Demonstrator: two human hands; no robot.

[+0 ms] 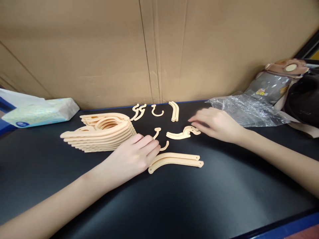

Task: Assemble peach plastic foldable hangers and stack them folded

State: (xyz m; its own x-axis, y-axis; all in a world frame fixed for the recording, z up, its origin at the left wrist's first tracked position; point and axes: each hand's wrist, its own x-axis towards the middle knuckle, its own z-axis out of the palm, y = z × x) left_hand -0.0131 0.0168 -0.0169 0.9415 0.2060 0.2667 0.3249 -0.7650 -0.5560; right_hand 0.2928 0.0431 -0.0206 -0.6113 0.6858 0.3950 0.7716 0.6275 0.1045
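Note:
My left hand point(138, 154) has its fingers curled together over a small cream plastic hook point(164, 146), whose middle is hidden behind the fingertips. Just below those fingers lie two curved hanger arms point(176, 158), side by side. My right hand point(219, 124) hovers at the right, its thumb and forefinger apart with nothing seen between them. Under its thumb is a folded piece of hanger parts point(183, 134), with a curved arm and a looped end; whether the thumb touches it I cannot tell. A neat stack of cream folding hangers point(99, 132) stands left of my left hand.
Toward the back lie several loose hooks point(139, 113), a single hook point(157, 114) and a few curved arms point(175, 111). A tissue pack point(42, 113) sits at the left. At the right are a crumpled clear bag point(244, 108) and a bottle point(269, 83). Cardboard point(99, 49) walls the back.

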